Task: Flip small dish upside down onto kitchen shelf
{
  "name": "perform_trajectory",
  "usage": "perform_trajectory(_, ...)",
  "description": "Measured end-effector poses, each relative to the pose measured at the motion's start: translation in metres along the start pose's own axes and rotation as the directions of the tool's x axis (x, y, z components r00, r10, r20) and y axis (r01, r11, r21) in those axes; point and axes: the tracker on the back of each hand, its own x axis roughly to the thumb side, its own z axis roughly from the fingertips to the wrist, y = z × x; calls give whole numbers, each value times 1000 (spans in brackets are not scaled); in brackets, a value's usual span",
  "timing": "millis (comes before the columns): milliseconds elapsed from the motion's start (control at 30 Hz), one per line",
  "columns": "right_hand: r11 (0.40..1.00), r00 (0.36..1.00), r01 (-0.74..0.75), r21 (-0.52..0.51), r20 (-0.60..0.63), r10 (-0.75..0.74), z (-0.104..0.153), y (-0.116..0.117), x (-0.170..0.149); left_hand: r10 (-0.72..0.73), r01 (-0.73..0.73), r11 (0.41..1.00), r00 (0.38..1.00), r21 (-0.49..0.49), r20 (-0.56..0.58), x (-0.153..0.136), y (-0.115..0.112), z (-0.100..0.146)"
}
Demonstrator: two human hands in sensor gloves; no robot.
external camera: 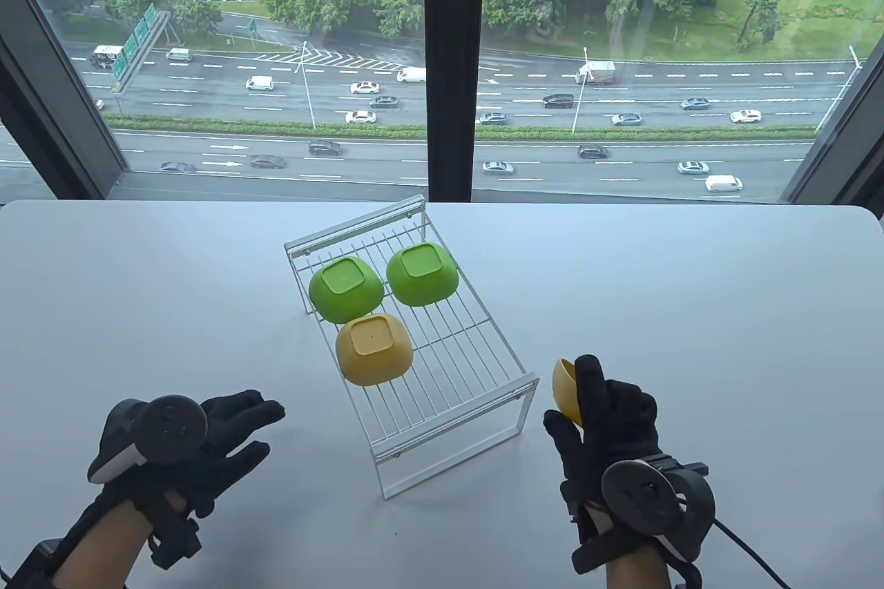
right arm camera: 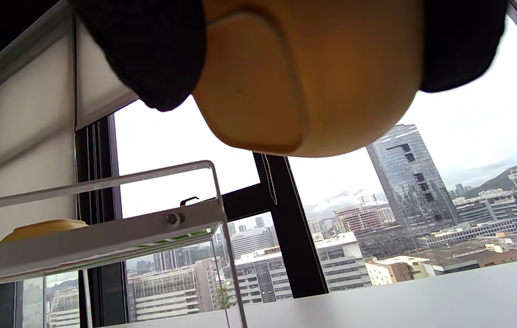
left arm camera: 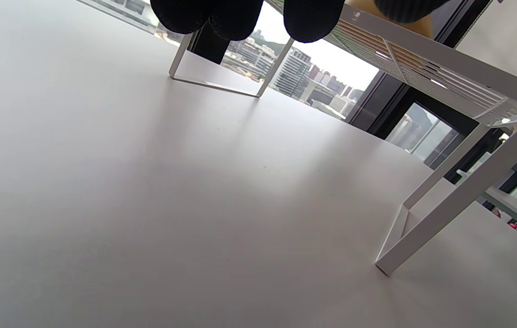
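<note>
We count three upturned plastic dishes on the white wire kitchen shelf point(external camera: 442, 347): two green dishes point(external camera: 345, 289) and one yellow dish point(external camera: 374, 349). Our right hand point(external camera: 608, 423) grips a fourth, the small yellow plastic dish point(external camera: 568, 392), beside the shelf above the white bench point(external camera: 690, 313); our left hand point(external camera: 228, 430) lies open. Only the right wrist view shows this dish's square base.

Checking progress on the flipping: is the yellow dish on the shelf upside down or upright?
Upside down. The yellow dish on the shelf shows its flat square base facing up, rim down on the wires.
</note>
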Motion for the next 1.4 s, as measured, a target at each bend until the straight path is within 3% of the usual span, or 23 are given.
perform_trajectory(200,1000,998,21,-7,51,-21,-1,-5,2,-24,24,999,1000,41,2,0,3,3)
perform_trajectory(400,990,990,107,-92,104,-97,-10,-20,13,-72,72,995,997,65,-11,1,5,6)
perform_trajectory(500,995,989,97,-32,116,-93,-21,-23,24,-78,79,993,997,84,-14,0,8,8)
perform_trajectory(600,990,990,88,108,102,-100,-35,-25,33,-93,95,992,995,79,-22,0,7,7)
perform_trajectory(1000,990,998,-5,141,64,-4,-76,-25,86,-74,75,993,997,87,-13,-1,9,8)
perform_trajectory(1400,938,1000,2,346,-18,4,-105,-6,116,-40,40,994,999,102,2,-3,14,11)
